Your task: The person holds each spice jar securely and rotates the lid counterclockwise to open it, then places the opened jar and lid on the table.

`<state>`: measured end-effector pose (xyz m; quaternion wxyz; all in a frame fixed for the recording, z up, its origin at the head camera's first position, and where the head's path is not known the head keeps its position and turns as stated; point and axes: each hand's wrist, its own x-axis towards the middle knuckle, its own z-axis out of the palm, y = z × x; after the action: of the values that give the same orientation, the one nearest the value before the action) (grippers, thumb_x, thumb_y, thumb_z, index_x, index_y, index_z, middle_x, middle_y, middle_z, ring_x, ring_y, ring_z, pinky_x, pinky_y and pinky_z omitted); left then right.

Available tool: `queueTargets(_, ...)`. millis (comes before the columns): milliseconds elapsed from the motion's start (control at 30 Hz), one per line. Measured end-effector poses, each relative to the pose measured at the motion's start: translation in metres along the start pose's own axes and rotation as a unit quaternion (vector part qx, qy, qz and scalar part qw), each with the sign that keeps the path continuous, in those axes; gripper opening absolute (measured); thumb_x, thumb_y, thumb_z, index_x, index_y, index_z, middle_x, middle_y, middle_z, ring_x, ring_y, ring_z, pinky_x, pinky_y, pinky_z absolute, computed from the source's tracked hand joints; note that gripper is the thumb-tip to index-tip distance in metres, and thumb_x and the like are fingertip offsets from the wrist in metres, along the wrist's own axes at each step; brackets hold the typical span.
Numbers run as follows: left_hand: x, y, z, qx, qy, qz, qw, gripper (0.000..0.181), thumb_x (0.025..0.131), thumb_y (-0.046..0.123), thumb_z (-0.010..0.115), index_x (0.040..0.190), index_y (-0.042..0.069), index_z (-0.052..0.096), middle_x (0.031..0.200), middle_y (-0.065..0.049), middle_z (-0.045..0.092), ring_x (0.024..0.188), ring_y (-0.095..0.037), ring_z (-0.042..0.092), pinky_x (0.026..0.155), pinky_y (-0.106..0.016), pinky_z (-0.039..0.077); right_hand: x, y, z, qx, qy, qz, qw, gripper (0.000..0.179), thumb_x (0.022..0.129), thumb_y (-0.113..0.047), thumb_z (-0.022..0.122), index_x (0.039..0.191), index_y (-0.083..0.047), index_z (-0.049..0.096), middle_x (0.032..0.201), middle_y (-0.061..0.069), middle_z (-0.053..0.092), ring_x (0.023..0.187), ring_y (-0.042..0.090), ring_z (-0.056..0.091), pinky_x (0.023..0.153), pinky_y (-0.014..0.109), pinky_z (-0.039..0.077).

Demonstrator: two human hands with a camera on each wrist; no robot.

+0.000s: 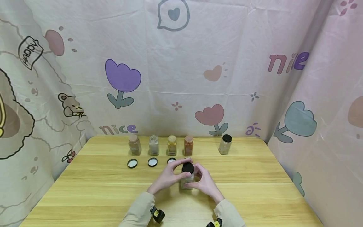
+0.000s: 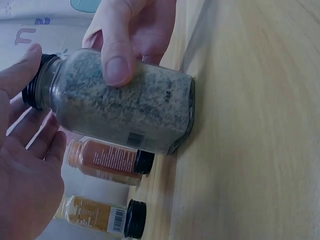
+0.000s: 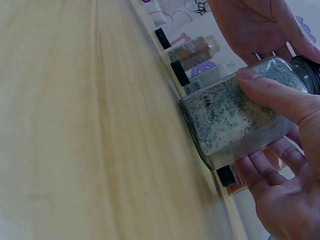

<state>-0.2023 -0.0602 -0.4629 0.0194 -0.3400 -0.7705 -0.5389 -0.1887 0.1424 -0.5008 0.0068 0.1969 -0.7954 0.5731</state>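
A clear glass spice jar point(image 1: 186, 184) with grey-green flaky contents stands near the middle of the table, its black lid point(image 1: 188, 168) on. My left hand point(image 1: 166, 178) holds that lid from the left, thumb in front and fingers reaching round behind, as the left wrist view shows at the lid point(image 2: 35, 85). Around the jar's body point(image 3: 240, 112), my right hand point(image 1: 208, 183) grips from the right with the thumb point(image 3: 280, 97) across the front. Behind my left fingers, a loose black cap point(image 1: 171, 160) is partly hidden.
Along the back stand uncapped spice jars: brown point(image 1: 135, 146), whitish point(image 1: 154, 147), yellow point(image 1: 171, 147) and orange-red point(image 1: 188, 147). Two upturned caps point(image 1: 132, 163) lie before the left ones. A capped jar point(image 1: 225, 146) stands apart at the back right. Patterned cloth point(image 1: 175, 63) hangs behind the table.
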Motion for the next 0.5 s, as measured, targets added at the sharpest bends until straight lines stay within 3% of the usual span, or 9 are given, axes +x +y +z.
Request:
queueTargets(200,-0.0001,0.0007,-0.0002,-0.003,0.011,-0.009,0.9999,0.048,0.089,0.021,0.078,0.134,0.011,0.064,0.134,-0.009,0.068,0.127,-0.022,0.061,0.116,-0.046,0.043,-0.0004,-0.0007,-0.0005,0.000,0.000,0.001,1.0000,0.056,0.070,-0.015,0.092,0.116,-0.013,0.060,0.101,0.005,0.067,0.099,0.005,0.064,0.099,0.021,0.051)
queueTargets(367,-0.0005,-0.0004,0.0045,0.016,0.036,0.014,0.9991,0.050,0.087,0.021,0.080,0.133,0.013,0.064,0.131,-0.010,0.067,0.122,-0.023,0.060,0.110,-0.051,0.048,-0.0007,-0.0010,-0.0003,0.003,-0.002,-0.004,1.0000,0.057,0.070,-0.016,0.092,0.117,-0.012,0.060,0.102,0.004,0.068,0.100,0.005,0.065,0.099,0.021,0.051)
queueTargets(500,-0.0018,0.0004,0.0036,0.009,0.017,0.011,0.9998,0.049,0.091,0.020,0.076,0.137,0.013,0.060,0.137,-0.012,0.063,0.129,-0.028,0.057,0.112,-0.057,0.045,-0.0009,-0.0012,-0.0002,-0.002,0.000,-0.005,1.0000,0.057,0.070,-0.017,0.092,0.116,-0.012,0.060,0.101,0.004,0.068,0.098,0.005,0.064,0.098,0.021,0.052)
